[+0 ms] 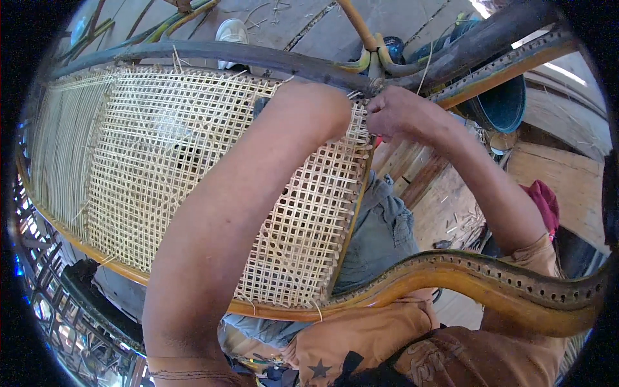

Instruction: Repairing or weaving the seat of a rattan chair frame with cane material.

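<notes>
A woven cane panel (161,168) stretches across a curved wooden chair frame (451,271) in front of me. My left forearm (258,193) lies over the weave and bends down at the wrist near the far rail (258,58); the hand itself is hidden behind it. My right hand (400,113) is at the panel's far right corner, with its fingers pinched on a thin cane strand (358,95) where the weave meets the dark rail.
The near frame rail has a row of small holes (516,274). A dark blue tub (503,103) and cane scraps (461,222) lie on the plank floor to the right. A white shoe (231,31) is beyond the frame. A metal grid (58,309) is at lower left.
</notes>
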Demonstrator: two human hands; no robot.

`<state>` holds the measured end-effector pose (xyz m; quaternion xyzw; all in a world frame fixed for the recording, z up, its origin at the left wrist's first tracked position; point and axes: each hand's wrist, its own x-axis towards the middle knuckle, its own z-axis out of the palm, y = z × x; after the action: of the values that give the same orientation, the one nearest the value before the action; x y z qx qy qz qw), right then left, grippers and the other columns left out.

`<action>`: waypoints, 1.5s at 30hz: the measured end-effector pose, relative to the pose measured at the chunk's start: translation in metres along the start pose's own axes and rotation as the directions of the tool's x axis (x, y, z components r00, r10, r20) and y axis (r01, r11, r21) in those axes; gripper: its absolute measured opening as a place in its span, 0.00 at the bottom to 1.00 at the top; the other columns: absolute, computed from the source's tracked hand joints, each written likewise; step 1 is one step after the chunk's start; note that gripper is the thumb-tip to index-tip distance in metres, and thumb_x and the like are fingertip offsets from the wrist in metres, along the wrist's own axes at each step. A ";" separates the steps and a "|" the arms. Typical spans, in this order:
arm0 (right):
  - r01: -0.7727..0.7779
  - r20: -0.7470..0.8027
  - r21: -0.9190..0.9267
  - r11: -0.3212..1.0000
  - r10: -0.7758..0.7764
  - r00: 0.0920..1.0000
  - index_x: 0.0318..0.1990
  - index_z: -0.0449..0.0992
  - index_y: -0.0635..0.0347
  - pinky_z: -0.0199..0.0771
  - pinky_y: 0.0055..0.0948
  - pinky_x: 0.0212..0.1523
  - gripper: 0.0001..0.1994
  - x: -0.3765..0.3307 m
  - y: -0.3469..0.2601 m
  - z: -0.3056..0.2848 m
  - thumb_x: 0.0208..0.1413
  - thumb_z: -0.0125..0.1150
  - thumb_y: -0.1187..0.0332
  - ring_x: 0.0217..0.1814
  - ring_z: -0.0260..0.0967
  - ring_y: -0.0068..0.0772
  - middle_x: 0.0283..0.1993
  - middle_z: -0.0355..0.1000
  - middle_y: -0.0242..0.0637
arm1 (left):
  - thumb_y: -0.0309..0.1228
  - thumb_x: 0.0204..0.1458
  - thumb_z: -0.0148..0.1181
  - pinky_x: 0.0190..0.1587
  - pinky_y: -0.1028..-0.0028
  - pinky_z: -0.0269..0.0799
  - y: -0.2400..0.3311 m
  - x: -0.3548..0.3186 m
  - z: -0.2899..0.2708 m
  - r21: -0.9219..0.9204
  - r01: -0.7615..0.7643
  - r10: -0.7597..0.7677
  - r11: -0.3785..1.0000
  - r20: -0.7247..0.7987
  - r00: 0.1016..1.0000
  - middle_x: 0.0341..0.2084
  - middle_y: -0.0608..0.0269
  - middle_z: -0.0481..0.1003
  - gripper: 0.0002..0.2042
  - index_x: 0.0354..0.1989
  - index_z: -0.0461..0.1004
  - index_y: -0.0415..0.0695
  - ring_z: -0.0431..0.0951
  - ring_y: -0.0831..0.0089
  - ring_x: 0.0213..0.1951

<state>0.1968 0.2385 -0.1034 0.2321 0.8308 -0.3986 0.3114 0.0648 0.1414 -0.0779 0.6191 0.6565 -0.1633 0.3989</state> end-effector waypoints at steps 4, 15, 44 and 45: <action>0.061 0.044 -0.303 0.951 -0.050 0.998 0.24 0.77 0.63 0.74 0.43 0.30 0.07 0.009 -0.009 -0.002 0.37 0.58 0.69 0.29 0.74 0.51 0.24 0.73 0.49 | 0.30 0.47 0.53 0.45 0.60 0.74 0.004 0.003 0.003 0.005 -0.025 0.025 1.000 0.009 1.000 0.41 0.50 0.77 0.13 0.39 0.79 0.42 0.79 0.56 0.44; 0.016 -0.068 -0.427 0.904 -0.049 0.997 0.33 0.76 0.67 0.72 0.43 0.38 0.13 0.005 -0.012 0.017 0.46 0.53 0.65 0.36 0.73 0.53 0.29 0.72 0.56 | 0.26 0.44 0.52 0.41 0.58 0.74 -0.014 -0.002 0.026 -0.151 -0.083 0.074 0.985 -0.065 0.995 0.35 0.45 0.78 0.12 0.36 0.79 0.38 0.79 0.53 0.40; -0.080 -0.112 -0.536 0.840 0.023 0.993 0.35 0.76 0.60 0.75 0.45 0.36 0.10 -0.003 -0.026 0.030 0.48 0.55 0.66 0.33 0.74 0.50 0.31 0.76 0.46 | 0.33 0.48 0.52 0.41 0.59 0.75 0.001 0.009 0.034 -0.121 0.007 -0.034 0.993 -0.222 0.974 0.36 0.50 0.79 0.12 0.36 0.79 0.41 0.80 0.57 0.39; -0.067 -0.113 -0.556 0.828 0.004 0.994 0.36 0.76 0.60 0.75 0.45 0.37 0.10 -0.003 -0.029 0.028 0.48 0.55 0.67 0.34 0.74 0.49 0.33 0.76 0.46 | 0.34 0.47 0.53 0.42 0.59 0.75 -0.003 0.009 0.031 -0.115 -0.027 0.002 0.993 -0.206 0.979 0.36 0.51 0.79 0.12 0.35 0.79 0.41 0.80 0.57 0.39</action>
<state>0.1898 0.1987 -0.0997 0.1672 0.9221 -0.1193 0.3280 0.0732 0.1247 -0.1049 0.6129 0.6981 -0.0568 0.3657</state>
